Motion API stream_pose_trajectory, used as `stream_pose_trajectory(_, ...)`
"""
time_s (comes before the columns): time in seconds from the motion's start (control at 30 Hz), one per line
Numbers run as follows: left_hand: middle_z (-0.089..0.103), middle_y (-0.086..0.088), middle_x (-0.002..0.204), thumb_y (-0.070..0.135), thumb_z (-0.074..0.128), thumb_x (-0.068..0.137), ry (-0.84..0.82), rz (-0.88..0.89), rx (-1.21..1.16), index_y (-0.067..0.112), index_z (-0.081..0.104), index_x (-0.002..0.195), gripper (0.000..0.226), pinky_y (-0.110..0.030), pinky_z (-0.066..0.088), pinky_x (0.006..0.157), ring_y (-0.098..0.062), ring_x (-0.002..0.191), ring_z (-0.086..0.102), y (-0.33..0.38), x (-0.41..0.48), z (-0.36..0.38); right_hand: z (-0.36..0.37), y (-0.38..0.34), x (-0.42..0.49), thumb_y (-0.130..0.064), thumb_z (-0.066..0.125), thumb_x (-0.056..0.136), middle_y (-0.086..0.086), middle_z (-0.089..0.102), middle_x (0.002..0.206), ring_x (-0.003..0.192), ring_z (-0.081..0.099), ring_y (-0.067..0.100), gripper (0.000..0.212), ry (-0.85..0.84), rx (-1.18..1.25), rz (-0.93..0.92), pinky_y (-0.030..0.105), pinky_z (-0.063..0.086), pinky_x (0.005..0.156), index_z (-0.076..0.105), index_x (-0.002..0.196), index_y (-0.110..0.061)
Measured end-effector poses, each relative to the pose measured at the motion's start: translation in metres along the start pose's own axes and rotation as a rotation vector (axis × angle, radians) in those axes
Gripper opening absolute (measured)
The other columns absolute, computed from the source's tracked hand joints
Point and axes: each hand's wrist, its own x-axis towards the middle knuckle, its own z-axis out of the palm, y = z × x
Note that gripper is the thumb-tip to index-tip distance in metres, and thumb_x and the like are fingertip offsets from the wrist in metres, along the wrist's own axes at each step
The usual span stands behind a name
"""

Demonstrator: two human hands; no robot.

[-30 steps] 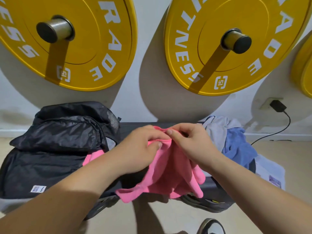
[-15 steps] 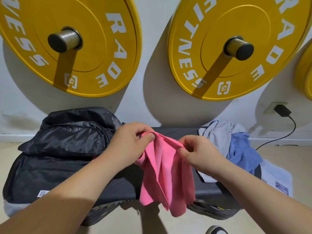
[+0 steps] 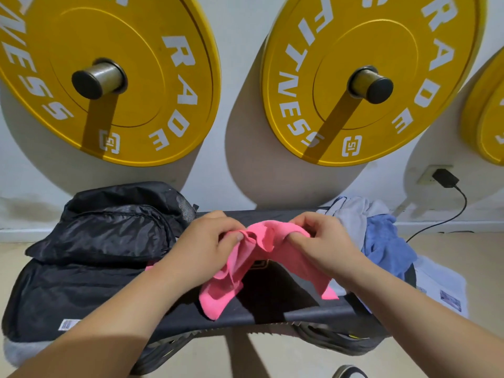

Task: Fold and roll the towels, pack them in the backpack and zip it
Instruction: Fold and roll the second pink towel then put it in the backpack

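Pink towel (image 3: 261, 241) hangs pinched between both hands, left (image 3: 207, 241) and right (image 3: 321, 241), knuckles up.

bare bench (image 3: 272, 298) lies between backpack (image 3: 109, 241) at left and towel heap (image 3: 379, 236) at right; backpack's opening seems hidden.

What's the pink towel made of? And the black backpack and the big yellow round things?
The pink towel: soft matte cloth, maybe microfibre; it droops and bunches in folds. The black backpack: thin, slightly glossy fabric, likely nylon; fine crinkles catch light. The big yellow round weight plates: hard, smooth, satin, probably rubber or plastic; printed white letters, crisp rim.
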Motion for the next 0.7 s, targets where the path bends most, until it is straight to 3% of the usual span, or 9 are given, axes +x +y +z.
stream_pose_trajectory(0.13, 0.063, 0.011, 0.084, 0.017, 0.073, 0.088, -0.026, 0.056, -0.123, 0.03, 0.076, 0.094, 0.015, -0.02, 0.046, 0.075, -0.008, 0.08, 0.061, 0.029, -0.002, 0.011, 0.008, -0.019, -0.013, -0.007, 0.071, 0.086, 0.002, 0.065, 0.063, 0.055, 0.053, 0.007, 0.013, -0.099, 0.142, -0.04, 0.019, 0.045, 0.053, 0.06, 0.086, 0.001)
stream_pose_trajectory(0.27, 0.058, 0.015, 0.079, 0.018, 0.073, 0.089, -0.087, -0.028, -0.259, 0.036, 0.07, 0.116, 0.033, -0.016, 0.044, 0.071, -0.003, 0.071, 0.054, 0.04, -0.006, 0.017, 0.007, -0.024, -0.017, -0.007, 0.069, 0.075, -0.001, 0.062, 0.063, 0.059, 0.052, 0.012, 0.012, -0.15, 0.178, -0.004, 0.031, 0.043, 0.059, 0.059, 0.08, -0.005)
stream_pose_trajectory(0.37, 0.059, 0.011, 0.085, 0.015, 0.07, 0.09, -0.078, 0.028, -0.156, 0.03, 0.075, 0.102, 0.02, -0.013, 0.04, 0.072, -0.006, 0.082, 0.059, 0.041, -0.008, 0.015, 0.001, -0.026, -0.02, -0.011, 0.071, 0.066, 0.005, 0.064, 0.07, 0.067, 0.056, 0.017, 0.013, -0.308, 0.306, 0.09, 0.033, 0.04, 0.064, 0.065, 0.078, -0.012)
stream_pose_trajectory(0.47, 0.062, 0.011, 0.09, 0.011, 0.067, 0.091, -0.023, 0.03, -0.125, 0.026, 0.074, 0.097, 0.017, -0.011, 0.039, 0.074, -0.006, 0.088, 0.06, 0.04, -0.007, 0.012, -0.006, -0.026, -0.023, -0.021, 0.077, 0.071, 0.007, 0.061, 0.071, 0.069, 0.053, 0.017, 0.016, -0.414, 0.314, 0.126, 0.029, 0.039, 0.063, 0.064, 0.076, -0.013)
stream_pose_trajectory(0.57, 0.064, 0.008, 0.09, 0.01, 0.067, 0.091, 0.036, 0.005, -0.115, 0.023, 0.074, 0.096, 0.016, -0.009, 0.038, 0.074, -0.003, 0.087, 0.059, 0.034, -0.005, 0.004, -0.009, -0.023, -0.021, -0.025, 0.076, 0.074, 0.006, 0.057, 0.073, 0.069, 0.052, 0.016, 0.019, -0.409, 0.428, 0.188, 0.027, 0.039, 0.062, 0.06, 0.075, -0.015)
stream_pose_trajectory(0.7, 0.066, 0.012, 0.087, 0.011, 0.07, 0.089, 0.128, -0.066, -0.096, 0.023, 0.075, 0.094, 0.015, -0.007, 0.039, 0.074, 0.001, 0.083, 0.059, 0.023, 0.0, -0.004, -0.01, -0.022, -0.015, -0.012, 0.08, 0.079, 0.006, 0.061, 0.073, 0.068, 0.056, 0.017, 0.023, -0.353, 0.659, 0.254, 0.029, 0.045, 0.065, 0.058, 0.074, -0.017)
